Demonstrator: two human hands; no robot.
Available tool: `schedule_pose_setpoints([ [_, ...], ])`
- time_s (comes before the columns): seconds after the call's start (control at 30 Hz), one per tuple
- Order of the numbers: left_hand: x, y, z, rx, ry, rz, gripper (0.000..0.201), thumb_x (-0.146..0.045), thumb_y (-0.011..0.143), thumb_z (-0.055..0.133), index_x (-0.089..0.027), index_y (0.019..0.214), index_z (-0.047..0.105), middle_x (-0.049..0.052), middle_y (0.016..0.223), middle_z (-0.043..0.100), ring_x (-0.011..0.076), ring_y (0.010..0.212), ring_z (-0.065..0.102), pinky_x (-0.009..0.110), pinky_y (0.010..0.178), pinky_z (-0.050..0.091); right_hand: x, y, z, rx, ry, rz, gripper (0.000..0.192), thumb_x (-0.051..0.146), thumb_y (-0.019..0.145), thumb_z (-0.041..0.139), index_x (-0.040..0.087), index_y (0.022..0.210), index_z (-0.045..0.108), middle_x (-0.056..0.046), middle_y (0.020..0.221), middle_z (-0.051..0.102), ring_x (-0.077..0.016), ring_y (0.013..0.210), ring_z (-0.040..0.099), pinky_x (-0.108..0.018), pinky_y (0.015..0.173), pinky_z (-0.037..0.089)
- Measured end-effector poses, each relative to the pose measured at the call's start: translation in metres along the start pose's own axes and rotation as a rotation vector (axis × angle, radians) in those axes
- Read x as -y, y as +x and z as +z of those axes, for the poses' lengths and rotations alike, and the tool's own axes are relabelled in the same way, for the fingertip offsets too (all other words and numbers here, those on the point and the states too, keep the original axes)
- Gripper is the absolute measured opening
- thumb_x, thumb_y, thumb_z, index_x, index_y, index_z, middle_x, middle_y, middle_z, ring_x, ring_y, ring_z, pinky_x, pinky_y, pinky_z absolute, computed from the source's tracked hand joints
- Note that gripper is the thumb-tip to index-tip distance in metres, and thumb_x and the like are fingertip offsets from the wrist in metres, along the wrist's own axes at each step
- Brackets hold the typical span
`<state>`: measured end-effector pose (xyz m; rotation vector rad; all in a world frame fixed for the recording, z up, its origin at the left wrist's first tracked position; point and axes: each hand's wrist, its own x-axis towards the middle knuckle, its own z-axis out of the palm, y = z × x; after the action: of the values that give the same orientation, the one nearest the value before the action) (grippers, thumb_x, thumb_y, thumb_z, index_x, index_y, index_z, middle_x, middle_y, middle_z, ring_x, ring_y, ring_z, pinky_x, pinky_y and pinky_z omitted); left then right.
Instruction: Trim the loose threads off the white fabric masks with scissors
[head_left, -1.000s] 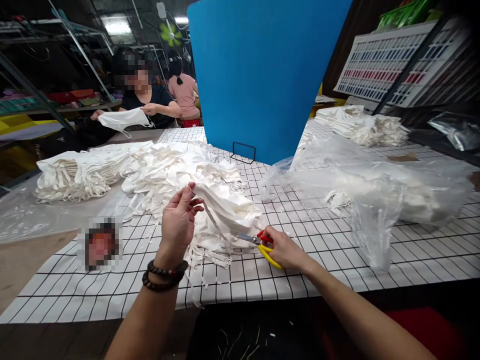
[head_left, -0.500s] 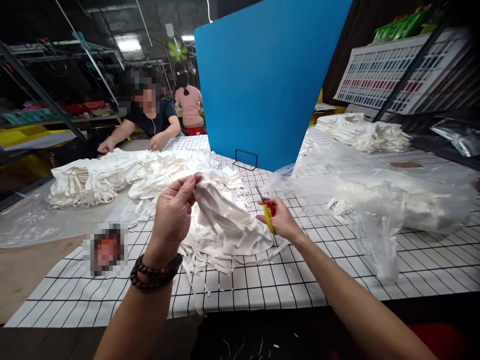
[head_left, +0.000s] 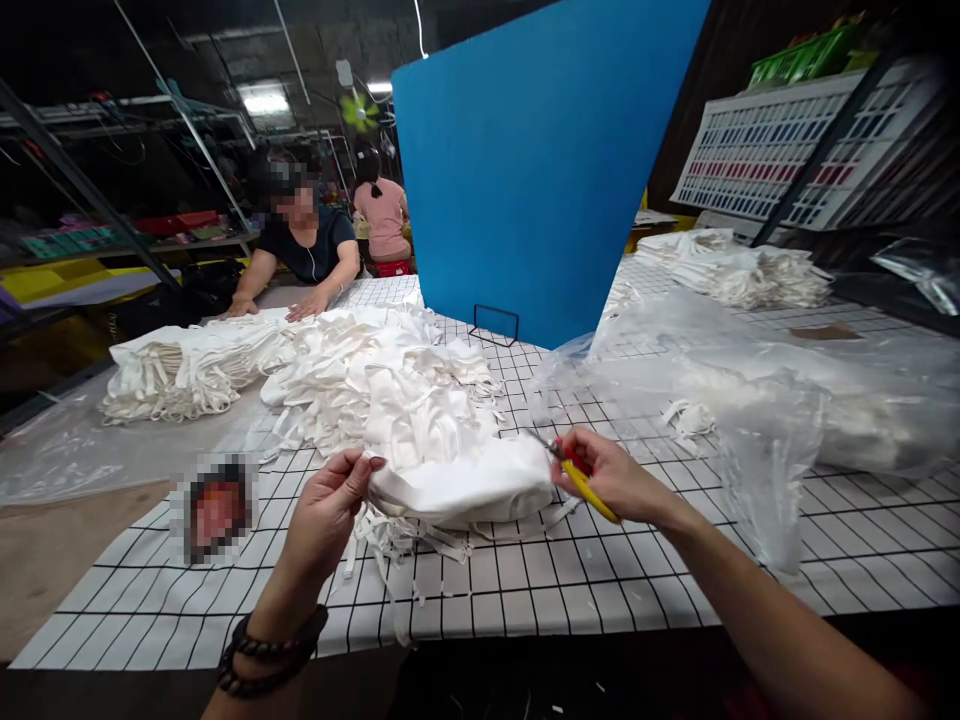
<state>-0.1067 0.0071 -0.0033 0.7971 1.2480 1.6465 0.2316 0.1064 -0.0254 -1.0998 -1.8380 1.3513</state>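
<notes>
1. Head view: your left hand (head_left: 324, 515), at 7 o'clock in the frame, pinches the left edge of a white fabric piece (head_left: 461, 488) between thumb and fingers.
2. That fabric piece lies at the centre of the frame on the black-grid table cover (head_left: 675, 590), stretched flat between your two hands, with loose white strips (head_left: 390, 545) trailing under its near edge.
3. Your right hand (head_left: 611, 478), at 4 o'clock, is closed around yellow-handled scissors (head_left: 577, 478); the blades point toward 10 o'clock and touch the fabric's right edge. You cannot tell from this view whether the blades are parted.
4. Just behind the piece, toward 12 o'clock, sits a heap of white fabric (head_left: 390, 380); a bundled stack (head_left: 180, 370) lies at 10 o'clock.
5. A blue board (head_left: 540, 170) stands upright at 12 o'clock.
6. Clear plastic bags (head_left: 757, 400) spread at 3 o'clock.
7. Another person (head_left: 304, 250) at 11 o'clock rests both hands on the far table edge.
</notes>
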Motion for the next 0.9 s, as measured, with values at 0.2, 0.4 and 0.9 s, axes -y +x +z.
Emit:
schedule_pose_setpoints([
  [0.2, 0.034, -0.007, -0.010, -0.042, 0.134, -0.084, 0.037, -0.042, 0.059, 0.086, -0.014, 0.080, 0.073, 0.003, 0.076, 0.068, 0.0088, 0.060, 0.053, 0.017, 0.053, 0.041, -0.012, -0.008, -0.005, -0.004, 0.053, 0.061, 0.030, 0.032, 0.074, 0.073, 0.022, 0.085, 0.047, -0.007, 0.101, 0.067, -0.0174, 0.077, 0.062, -0.031, 0.066, 0.049],
  [0.4, 0.031, -0.013, -0.009, -0.074, 0.128, -0.055, 0.038, -0.044, 0.059, 0.085, -0.015, 0.081, 0.073, 0.003, 0.074, 0.067, 0.0099, 0.059, 0.051, 0.017, 0.049, 0.039, 0.001, 0.024, 0.034, 0.200, -0.108, -0.055, 0.027, 0.034, 0.075, 0.071, 0.023, 0.090, 0.051, -0.004, 0.101, 0.067, -0.0163, 0.076, 0.060, -0.026, 0.060, 0.044],
  [0.9, -0.073, 0.089, 0.075, 0.147, 0.209, 0.565, 0.019, -0.034, 0.078, 0.073, -0.016, 0.076, 0.069, 0.002, 0.075, 0.064, 0.0118, 0.066, 0.054, 0.020, 0.062, 0.042, 0.006, 0.020, 0.018, -0.394, 0.102, -0.311, 0.027, 0.033, 0.076, 0.069, 0.025, 0.087, 0.046, -0.003, 0.090, 0.065, -0.0187, 0.082, 0.062, -0.033, 0.075, 0.049],
])
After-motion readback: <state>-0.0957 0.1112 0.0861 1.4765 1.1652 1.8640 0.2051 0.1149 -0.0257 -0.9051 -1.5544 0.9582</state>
